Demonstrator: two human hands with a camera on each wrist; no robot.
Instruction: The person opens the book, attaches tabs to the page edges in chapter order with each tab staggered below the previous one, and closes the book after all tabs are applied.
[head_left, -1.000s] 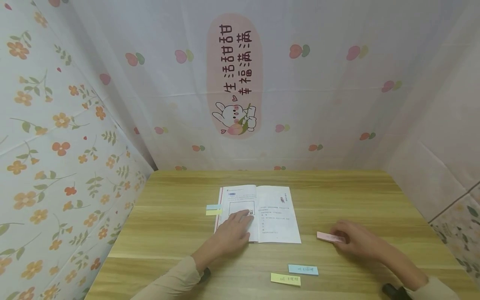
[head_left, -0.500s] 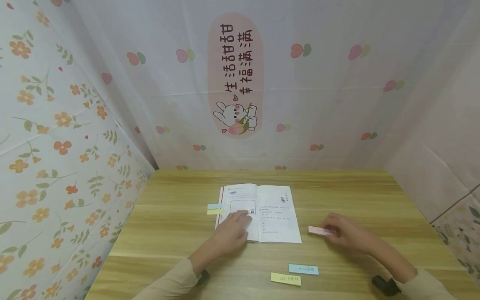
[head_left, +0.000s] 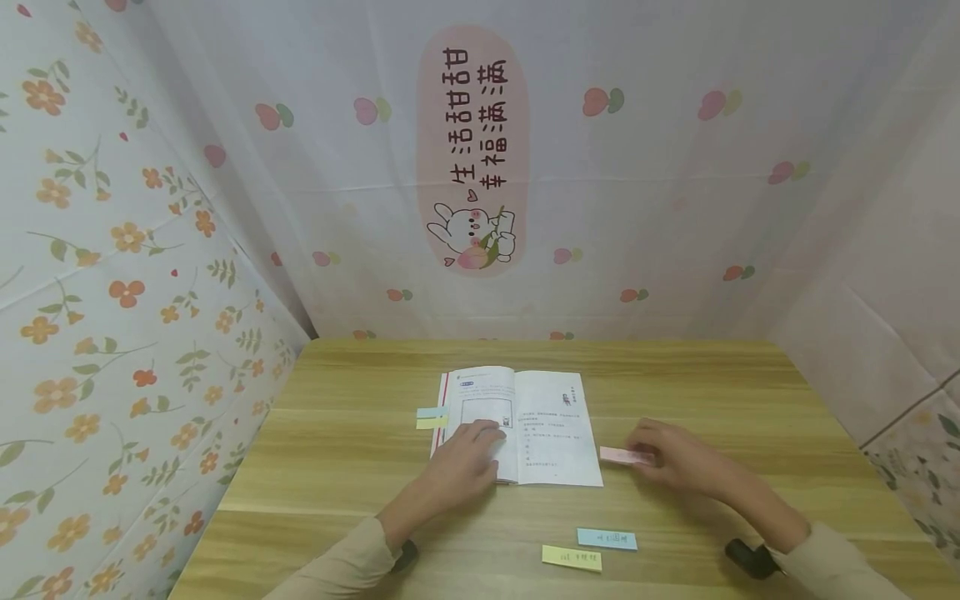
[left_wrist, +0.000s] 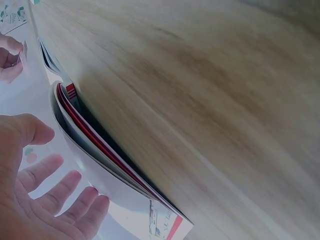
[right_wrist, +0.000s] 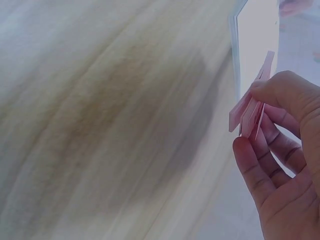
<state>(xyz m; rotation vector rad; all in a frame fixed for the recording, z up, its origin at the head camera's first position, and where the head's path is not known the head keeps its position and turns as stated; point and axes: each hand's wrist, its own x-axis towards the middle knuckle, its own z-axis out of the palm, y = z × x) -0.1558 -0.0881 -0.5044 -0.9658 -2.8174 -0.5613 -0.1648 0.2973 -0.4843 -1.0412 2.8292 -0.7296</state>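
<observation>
An open book (head_left: 555, 442) lies on the table, with a blue and a yellow tab (head_left: 431, 418) sticking out from its left edge. My left hand (head_left: 467, 454) rests on the left page, fingers fairly straight; the left wrist view shows the page edges (left_wrist: 100, 150) beside its fingertips. Just right of the book, my right hand (head_left: 675, 458) pinches a pink pad of sticky notes (head_left: 621, 456) between thumb and fingers. In the right wrist view, the pink pad (right_wrist: 252, 107) has some leaves fanned apart. Writing shows on it, too small to read.
A blue sticky-note pad (head_left: 607, 539) and a yellow one (head_left: 572, 558), both with handwriting, lie on the wooden table (head_left: 337, 467) in front of the book. A printed curtain (head_left: 637, 208) hangs behind the table, and a flowered one (head_left: 135, 333) on the left.
My right hand has moved left with the pink sticky-note pad, bringing it close to the book's right edge. The left hand has stayed on the page.
</observation>
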